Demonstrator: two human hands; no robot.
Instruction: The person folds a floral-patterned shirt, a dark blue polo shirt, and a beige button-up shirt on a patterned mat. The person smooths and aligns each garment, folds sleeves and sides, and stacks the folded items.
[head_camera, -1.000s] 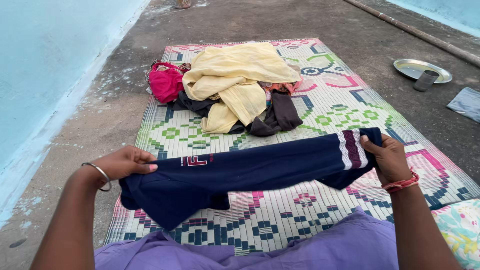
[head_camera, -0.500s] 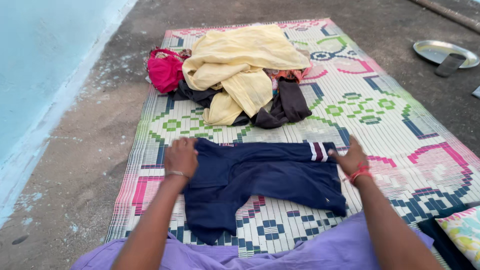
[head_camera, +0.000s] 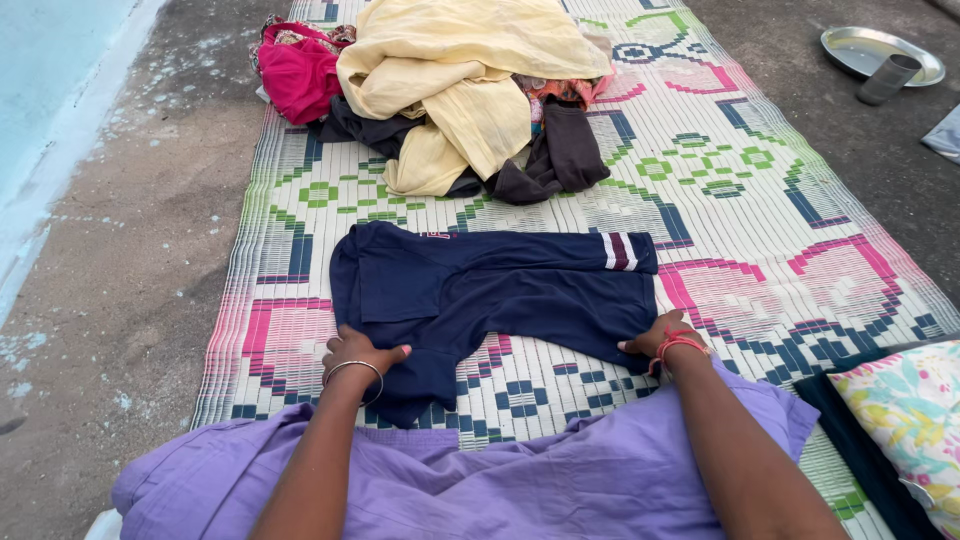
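A navy garment is lying crosswise on the patterned mat, just ahead of both hands: left hand and right hand are pressing flat, well apart (equally near).

Both arms reach forward, elbows low, forearms converging slightly. Left hand palm down, fingers flat and together, pointing right, thumb tucked; metal bangle at wrist behind the fingers. Right hand palm down, fingers curled under and pointing left, red thread bands on wrist just behind. Hands well apart.
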